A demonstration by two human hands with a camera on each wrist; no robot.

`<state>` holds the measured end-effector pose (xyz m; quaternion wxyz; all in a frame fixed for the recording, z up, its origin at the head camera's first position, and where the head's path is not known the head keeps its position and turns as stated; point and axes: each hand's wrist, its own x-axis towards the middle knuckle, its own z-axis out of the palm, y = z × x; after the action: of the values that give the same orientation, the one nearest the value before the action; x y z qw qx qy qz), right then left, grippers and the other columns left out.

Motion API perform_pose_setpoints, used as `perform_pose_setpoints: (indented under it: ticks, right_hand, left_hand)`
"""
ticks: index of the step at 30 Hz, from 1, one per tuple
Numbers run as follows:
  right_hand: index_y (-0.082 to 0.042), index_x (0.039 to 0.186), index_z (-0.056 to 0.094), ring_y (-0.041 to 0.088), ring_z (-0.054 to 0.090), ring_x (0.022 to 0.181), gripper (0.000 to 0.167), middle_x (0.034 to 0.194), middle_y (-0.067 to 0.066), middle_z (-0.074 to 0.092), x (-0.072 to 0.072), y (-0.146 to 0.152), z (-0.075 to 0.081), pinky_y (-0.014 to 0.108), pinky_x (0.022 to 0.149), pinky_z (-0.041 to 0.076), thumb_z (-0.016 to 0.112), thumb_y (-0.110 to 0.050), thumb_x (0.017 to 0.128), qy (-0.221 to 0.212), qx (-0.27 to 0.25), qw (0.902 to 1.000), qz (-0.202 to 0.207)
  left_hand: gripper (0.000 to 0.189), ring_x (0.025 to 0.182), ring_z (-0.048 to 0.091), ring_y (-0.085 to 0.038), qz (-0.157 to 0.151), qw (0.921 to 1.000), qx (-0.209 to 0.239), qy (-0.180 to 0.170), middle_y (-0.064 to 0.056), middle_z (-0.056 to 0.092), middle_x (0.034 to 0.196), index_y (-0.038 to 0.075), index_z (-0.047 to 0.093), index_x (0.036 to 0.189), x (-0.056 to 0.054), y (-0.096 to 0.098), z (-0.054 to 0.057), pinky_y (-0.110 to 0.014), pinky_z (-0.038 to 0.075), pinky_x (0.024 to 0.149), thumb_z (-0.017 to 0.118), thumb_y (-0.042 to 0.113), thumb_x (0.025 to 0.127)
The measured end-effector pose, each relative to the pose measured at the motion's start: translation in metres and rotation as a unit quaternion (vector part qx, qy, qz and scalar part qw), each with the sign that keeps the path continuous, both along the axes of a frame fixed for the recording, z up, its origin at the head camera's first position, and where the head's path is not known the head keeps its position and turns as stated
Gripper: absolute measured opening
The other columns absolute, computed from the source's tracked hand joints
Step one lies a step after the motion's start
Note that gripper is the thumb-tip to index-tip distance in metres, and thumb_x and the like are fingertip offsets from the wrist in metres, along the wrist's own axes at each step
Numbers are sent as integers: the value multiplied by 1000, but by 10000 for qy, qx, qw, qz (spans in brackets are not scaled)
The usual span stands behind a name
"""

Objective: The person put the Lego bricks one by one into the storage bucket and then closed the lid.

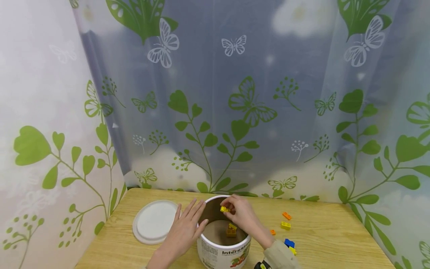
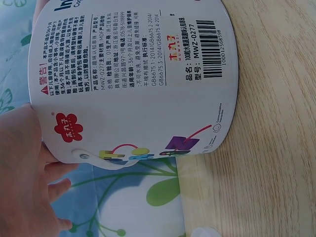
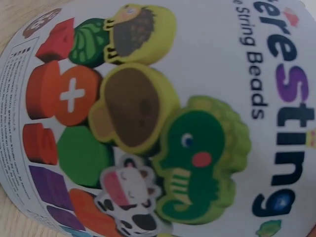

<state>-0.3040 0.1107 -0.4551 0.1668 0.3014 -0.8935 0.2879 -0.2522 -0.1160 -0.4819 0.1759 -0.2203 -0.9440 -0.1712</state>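
A white round tub (image 1: 209, 251) with a printed label stands at the table's front middle, its top uncovered. My right hand (image 1: 242, 213) pinches a small yellow toy brick (image 1: 224, 209) over the tub's mouth. Down on the tub's floor lie a few yellow and orange bricks (image 1: 231, 233). Fingers spread, my left hand (image 1: 187, 228) rests against the tub's left rim; the left wrist view shows that hand (image 2: 24, 173) beside the tub's wall (image 2: 123, 113). Only the tub's picture side (image 3: 133, 113) fills the right wrist view, with the held brick out of sight there.
Left of the tub a white round lid (image 1: 156, 220) lies on the wooden table (image 1: 332, 239). To the right are scattered bricks: a yellow one (image 1: 286, 225), an orange one (image 1: 287, 216), a smaller orange one (image 1: 273, 232) and a blue one (image 1: 289, 243). A patterned curtain (image 1: 215, 112) hangs behind.
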Motion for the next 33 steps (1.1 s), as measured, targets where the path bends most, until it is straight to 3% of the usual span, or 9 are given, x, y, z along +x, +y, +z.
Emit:
perform_pose_setpoints:
  ticks: [7, 11, 17, 23, 33]
  right_hand:
    - [-3, 99, 72, 19, 68, 76, 21, 92, 6, 68, 1, -1, -3, 23, 64, 57, 82, 2, 81, -6, 47, 10000, 47]
    - [-3, 104, 72, 22, 71, 80, 24, 96, 8, 67, 1, 0, -3, 28, 67, 60, 81, 2, 82, -25, -237, 9997, 62]
    - [-8, 105, 74, 20, 71, 84, 20, 98, 4, 69, 4, 8, 3, 35, 73, 60, 80, -3, 86, 134, -766, 9968, -164]
    - [-10, 107, 75, 24, 71, 88, 22, 101, 4, 72, 8, 24, 13, 39, 75, 61, 79, -3, 86, 151, -1282, 9914, -211]
    - [-11, 118, 73, 27, 70, 99, 30, 113, 5, 73, 15, 64, 15, 47, 82, 60, 78, -7, 89, 250, -1372, 9888, -527]
  left_hand:
    - [55, 149, 34, -28, 8, 9997, -43, 242, -5, 48, 155, 8, 48, 152, 1, 1, 0, -65, 20, 118, 50, 39, 106]
    - [54, 149, 35, -29, -11, 9997, 3, 257, -6, 49, 155, 7, 49, 151, 2, 1, 1, -66, 20, 118, 54, 35, 105]
    - [55, 150, 32, -29, -3, 9999, -47, 103, -6, 47, 156, 8, 47, 153, 2, 2, 3, -65, 19, 119, 49, 38, 107]
    - [56, 150, 32, -29, -11, 10000, -17, 74, -6, 46, 156, 8, 47, 153, 2, 1, 2, -65, 17, 119, 47, 41, 107]
    - [57, 151, 31, -27, 11, 10000, -27, 53, -4, 44, 158, 10, 45, 154, 0, 0, -2, -64, 16, 120, 49, 41, 107]
